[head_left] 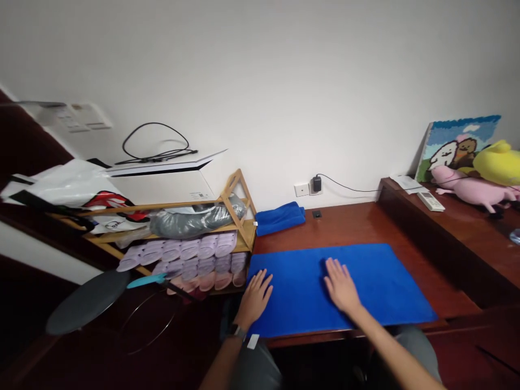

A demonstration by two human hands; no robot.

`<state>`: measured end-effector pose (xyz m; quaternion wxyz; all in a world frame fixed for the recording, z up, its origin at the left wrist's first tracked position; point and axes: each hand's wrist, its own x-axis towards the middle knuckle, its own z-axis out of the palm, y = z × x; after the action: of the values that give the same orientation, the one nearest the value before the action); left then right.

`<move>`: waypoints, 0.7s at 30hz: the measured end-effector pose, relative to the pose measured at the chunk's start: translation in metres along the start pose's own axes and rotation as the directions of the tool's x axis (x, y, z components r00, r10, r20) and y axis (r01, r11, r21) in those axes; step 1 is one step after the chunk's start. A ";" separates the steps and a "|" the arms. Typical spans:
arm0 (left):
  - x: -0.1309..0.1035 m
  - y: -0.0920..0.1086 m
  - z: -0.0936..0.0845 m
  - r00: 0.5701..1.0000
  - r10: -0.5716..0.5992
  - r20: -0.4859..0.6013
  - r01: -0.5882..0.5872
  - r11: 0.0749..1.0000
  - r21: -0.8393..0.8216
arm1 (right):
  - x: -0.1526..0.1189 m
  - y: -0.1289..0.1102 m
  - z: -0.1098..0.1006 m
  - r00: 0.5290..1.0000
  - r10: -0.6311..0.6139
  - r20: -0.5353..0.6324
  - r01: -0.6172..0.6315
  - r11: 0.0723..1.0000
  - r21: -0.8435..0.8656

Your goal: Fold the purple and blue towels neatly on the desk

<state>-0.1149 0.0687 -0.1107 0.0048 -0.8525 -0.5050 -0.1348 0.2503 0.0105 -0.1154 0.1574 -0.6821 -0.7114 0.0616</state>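
A blue cloth (300,292) lies spread flat across the reddish-brown wooden desk (349,225), its front edge near the desk's front edge. My left hand (255,295) rests on the cloth's left edge, palm down with fingers stretched out. Near the middle of the cloth lies my right hand (340,286), also flat with fingers stretched. Neither hand holds anything. A white tag (253,341) hangs at the cloth's front left corner. Behind, against the wall, sits a second blue cloth (280,218), folded up.
To the left stands a wooden rack (244,238) with several lilac slippers (189,248) and a white box (170,181) on top. A round black stool (89,302) is beside it. On the raised right side are a remote control (430,201) and a pink plush toy (471,189).
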 end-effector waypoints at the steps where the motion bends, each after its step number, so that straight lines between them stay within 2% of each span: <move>1: -0.013 0.008 -0.001 1.000 0.026 0.002 -0.026 1.000 0.007 | -0.010 -0.028 0.009 0.997 -0.079 0.012 0.078 0.996 0.050; 3: -0.035 0.019 0.000 0.999 0.044 0.001 -0.044 0.998 0.034 | -0.023 -0.074 0.026 0.982 -0.190 0.012 0.187 0.974 0.126; 5: -0.051 0.021 0.003 1.000 0.011 -0.007 -0.010 0.998 0.065 | -0.030 -0.101 0.039 0.973 -0.229 0.012 0.224 0.960 0.166; 7: -0.061 0.017 0.009 0.998 -0.052 -0.018 0.053 0.995 0.087 | -0.031 -0.107 0.046 0.976 -0.215 0.030 0.206 0.963 0.172; 9: -0.068 0.010 0.016 0.995 -0.096 -0.022 0.098 0.991 0.096 | -0.032 -0.095 0.046 0.983 -0.174 0.062 0.163 0.975 0.152; 11: -0.070 0.005 0.020 0.994 -0.106 -0.020 0.107 0.989 0.099 | -0.035 -0.067 0.039 0.989 -0.116 0.089 0.106 0.988 0.110; 13: -0.071 0.003 0.022 0.995 -0.103 -0.017 0.104 0.989 0.103 | -0.040 -0.025 0.029 0.995 -0.024 0.098 0.020 0.999 0.045; 16: -0.070 0.004 0.021 0.994 -0.104 -0.020 0.106 0.989 0.104 | -0.054 0.060 0.010 0.982 0.166 0.086 -0.158 0.983 -0.094; 19: -0.068 0.004 0.021 0.994 -0.106 -0.012 0.107 0.989 0.102 | -0.074 0.151 -0.008 0.942 0.333 0.048 -0.314 0.921 -0.230; 21: -0.068 0.002 0.022 0.994 -0.107 0.001 0.107 0.989 0.105 | -0.087 0.203 -0.018 0.916 0.400 0.029 -0.376 0.883 -0.282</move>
<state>-0.1392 0.0129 -0.1479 0.0409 -0.8232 -0.5564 -0.1054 0.4503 -0.0657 -0.1716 0.0165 -0.8224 -0.5681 0.0235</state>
